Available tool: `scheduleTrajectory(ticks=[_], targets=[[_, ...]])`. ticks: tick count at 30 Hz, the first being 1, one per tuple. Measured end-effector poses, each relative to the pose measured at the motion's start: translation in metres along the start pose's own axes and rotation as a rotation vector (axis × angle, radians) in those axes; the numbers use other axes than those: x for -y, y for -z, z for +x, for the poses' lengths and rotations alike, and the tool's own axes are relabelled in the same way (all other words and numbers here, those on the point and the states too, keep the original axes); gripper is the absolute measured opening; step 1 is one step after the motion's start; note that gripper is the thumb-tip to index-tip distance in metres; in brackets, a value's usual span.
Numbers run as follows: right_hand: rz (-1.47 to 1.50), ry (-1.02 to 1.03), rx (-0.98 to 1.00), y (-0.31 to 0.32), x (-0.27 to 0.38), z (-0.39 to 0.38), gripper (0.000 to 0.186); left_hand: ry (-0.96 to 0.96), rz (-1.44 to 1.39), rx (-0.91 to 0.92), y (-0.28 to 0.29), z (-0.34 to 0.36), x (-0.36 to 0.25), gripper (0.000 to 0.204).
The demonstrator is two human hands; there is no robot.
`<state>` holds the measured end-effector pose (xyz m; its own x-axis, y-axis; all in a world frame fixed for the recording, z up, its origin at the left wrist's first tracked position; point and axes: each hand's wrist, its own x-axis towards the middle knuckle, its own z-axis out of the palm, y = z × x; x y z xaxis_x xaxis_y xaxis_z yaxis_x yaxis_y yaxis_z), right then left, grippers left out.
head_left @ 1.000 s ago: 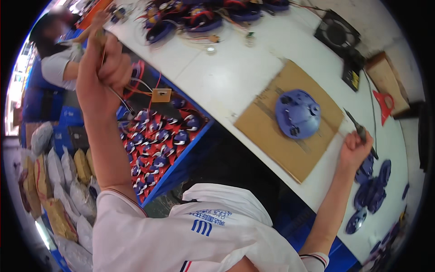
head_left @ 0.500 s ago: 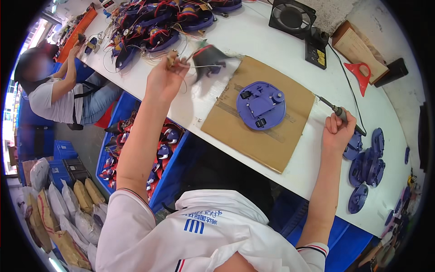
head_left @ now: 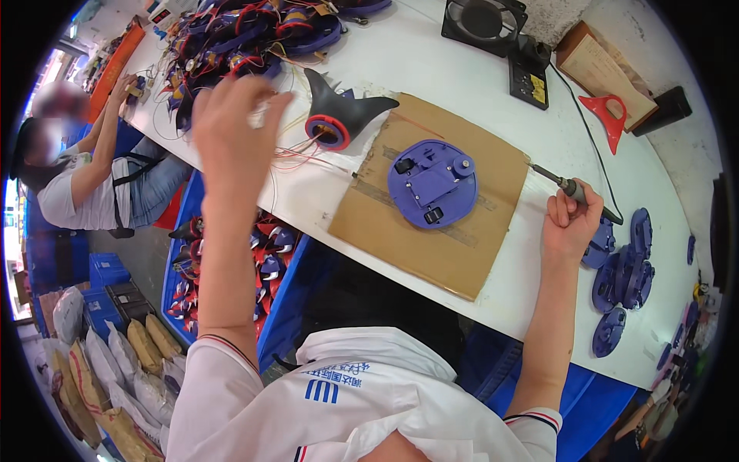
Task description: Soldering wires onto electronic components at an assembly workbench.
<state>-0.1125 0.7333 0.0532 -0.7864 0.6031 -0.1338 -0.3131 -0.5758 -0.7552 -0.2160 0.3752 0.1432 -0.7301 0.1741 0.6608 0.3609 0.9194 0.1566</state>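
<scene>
My right hand (head_left: pixel 571 223) grips a soldering iron (head_left: pixel 568 185) by its handle, the tip pointing up and left over the edge of a cardboard sheet (head_left: pixel 493 266). On that sheet lies a round purple plastic base (head_left: pixel 419 200) with small black wheels and a raised round post. My left hand (head_left: pixel 235 115), smeared by motion, is raised at the left near the pile; thumb and fingers look apart, with nothing visible in them. Just right of it sits a black, fin-shaped shell (head_left: pixel 346 108) with a red ring (head_left: pixel 328 132) and thin wires (head_left: pixel 296 152) trailing out.
A heap of purple, black and red wired parts (head_left: pixel 254 38) covers the far left. Behind stand a black fan (head_left: pixel 483 27) and the iron's holder (head_left: pixel 530 77). More purple bases (head_left: pixel 616 277) lie at right. A blue bin (head_left: pixel 289 300) of parts sits below; a co-worker (head_left: pixel 85 181) sits left.
The black shell, in motion beside my left hand before, now rests on the table. My left hand has moved left and up, away from it. My right hand still holds the iron.
</scene>
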Motion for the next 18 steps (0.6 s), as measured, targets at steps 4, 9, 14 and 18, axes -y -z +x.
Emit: scheduleTrajectory(ticks=[4,9,14,18], targets=[[-0.016,-0.014,0.02,-0.002,-0.002,-0.005,0.021,-0.489,-0.439,0.054,-0.082,0.002,-0.059,0.009],[0.01,-0.029,0.053,-0.002,-0.007,-0.012,0.021,-0.568,-0.303,0.333,-0.127,-0.005,-0.064,0.009],[-0.041,-0.069,0.094,-0.005,-0.011,-0.015,0.02,-0.652,-0.209,0.302,-0.117,-0.007,-0.064,0.016],[-0.028,-0.098,-0.02,-0.019,-0.016,-0.024,0.021,-0.39,-0.539,0.176,-0.096,-0.035,-0.075,0.012]])
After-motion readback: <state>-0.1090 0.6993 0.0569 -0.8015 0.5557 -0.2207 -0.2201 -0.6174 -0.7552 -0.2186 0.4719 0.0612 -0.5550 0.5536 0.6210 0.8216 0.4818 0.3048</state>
